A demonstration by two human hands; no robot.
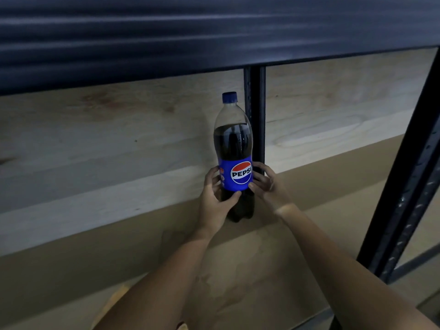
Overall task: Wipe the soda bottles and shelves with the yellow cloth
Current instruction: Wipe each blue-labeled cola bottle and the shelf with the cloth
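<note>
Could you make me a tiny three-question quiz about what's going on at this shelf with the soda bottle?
1. True or false: the Pepsi bottle lies on its side.
2. How many hands hold it? A) none B) one C) two
3. What colour is the bottle's cap?

Key:
1. False; it stands upright on the shelf.
2. C; the left hand and the right hand both grip it around the label.
3. Blue.

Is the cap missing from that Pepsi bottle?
No, a blue cap sits on the neck of the Pepsi bottle, which stands upright on the shelf with both hands gripping its lower half.
</note>
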